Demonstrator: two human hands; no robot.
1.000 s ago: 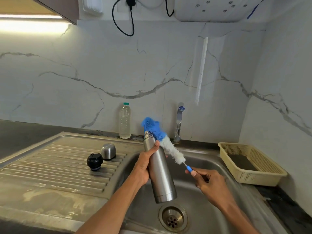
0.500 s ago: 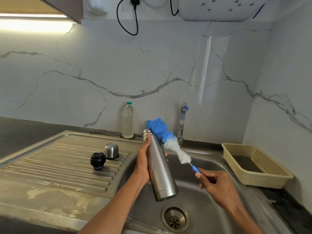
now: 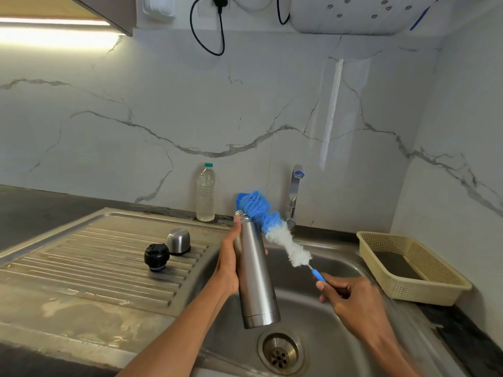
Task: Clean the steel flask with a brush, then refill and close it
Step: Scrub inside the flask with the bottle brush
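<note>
- One view only, from a camera worn on the person's head, so no second view shares the scene
- It looks forward and slightly down across a steel sink (image 3: 321,308) toward a marble-patterned back wall (image 3: 245,118) and the tap (image 3: 295,191)
- The wide angle bends straight edges near the frame borders
- Both forearms enter from the bottom edge; left hand (image 3: 227,263) and right hand (image 3: 351,296) sit close, in the lower middle
- The drainboard (image 3: 89,257) lies left, a yellow basket (image 3: 424,292) right

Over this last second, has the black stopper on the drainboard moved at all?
No. The black stopper sits just left-front of the steel cap, same drainboard ridges.
</note>
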